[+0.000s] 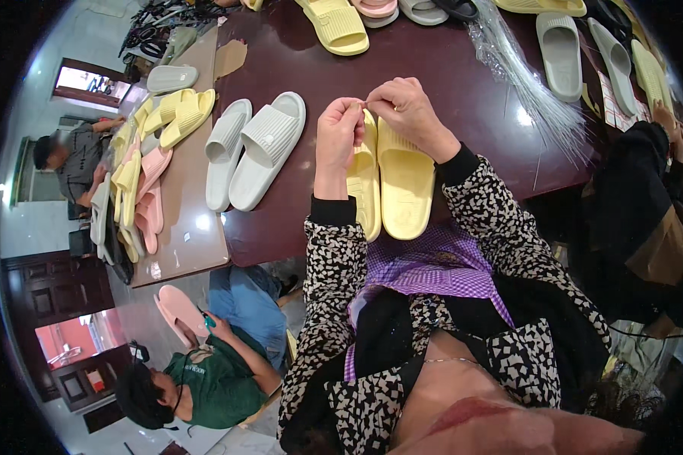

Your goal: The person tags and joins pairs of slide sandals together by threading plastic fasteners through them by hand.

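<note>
A pair of yellow slide sandals (pixel 407 186) lies at the table's near edge in front of me, soles down and side by side. Over their far ends, my left hand (pixel 340 133) and my right hand (pixel 411 112) come together, fingertips pinched. What they hold between them is too small to make out. The hands partly cover the straps of both yellow slides. To the left, a pair of light grey slides (pixel 269 155) with ribbed straps sits on the dark red table (pixel 425 45).
A bundle of thin clear plastic strips (pixel 527 87) lies at the right, near more grey slides (pixel 559 61). Yellow and pink slides (pixel 153 171) are heaped on the left. A seated person in green (pixel 220 387) holds pink slides; others sit far left and right.
</note>
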A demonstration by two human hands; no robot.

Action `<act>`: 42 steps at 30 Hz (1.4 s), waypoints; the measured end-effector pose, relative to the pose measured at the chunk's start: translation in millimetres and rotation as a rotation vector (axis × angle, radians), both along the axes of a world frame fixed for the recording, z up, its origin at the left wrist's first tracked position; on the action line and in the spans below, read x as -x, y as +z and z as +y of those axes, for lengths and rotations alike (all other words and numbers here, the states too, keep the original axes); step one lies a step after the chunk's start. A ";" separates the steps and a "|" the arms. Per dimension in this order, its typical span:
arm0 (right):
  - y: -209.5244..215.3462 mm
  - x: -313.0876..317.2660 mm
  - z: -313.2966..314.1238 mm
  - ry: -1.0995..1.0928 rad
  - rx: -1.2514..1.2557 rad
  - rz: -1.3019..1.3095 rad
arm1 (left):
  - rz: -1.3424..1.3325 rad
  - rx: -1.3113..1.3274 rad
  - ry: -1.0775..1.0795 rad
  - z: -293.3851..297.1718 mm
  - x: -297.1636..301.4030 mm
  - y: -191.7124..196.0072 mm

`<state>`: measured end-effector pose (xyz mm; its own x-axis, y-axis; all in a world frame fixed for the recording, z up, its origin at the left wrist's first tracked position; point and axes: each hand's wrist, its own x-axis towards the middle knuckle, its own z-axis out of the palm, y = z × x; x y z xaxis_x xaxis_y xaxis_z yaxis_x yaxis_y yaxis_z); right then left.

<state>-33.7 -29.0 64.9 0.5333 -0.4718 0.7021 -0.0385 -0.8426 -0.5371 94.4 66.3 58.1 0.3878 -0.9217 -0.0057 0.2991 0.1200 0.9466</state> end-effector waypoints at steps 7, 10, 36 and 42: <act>-2.2 -2.1 1.3 0.015 -0.057 0.000 | 0.044 -0.021 0.041 -0.3 -0.6 -1.3; -2.6 -0.2 1.5 0.022 -0.059 0.007 | 0.002 -0.038 -0.026 -1.0 -4.9 -3.9; -10.3 39.9 56.8 -0.048 -0.452 0.536 | -0.510 -0.157 0.315 87.3 -23.7 -69.9; -19.1 47.5 36.3 -0.270 -0.231 0.481 | -0.640 -0.221 0.232 95.3 -26.9 -26.3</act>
<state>-81.2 7.3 45.9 0.6061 -0.7466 0.2742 -0.5191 -0.6325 -0.5749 121.3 161.6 31.8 0.5631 -0.8188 0.1114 -0.3334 -0.1018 0.9373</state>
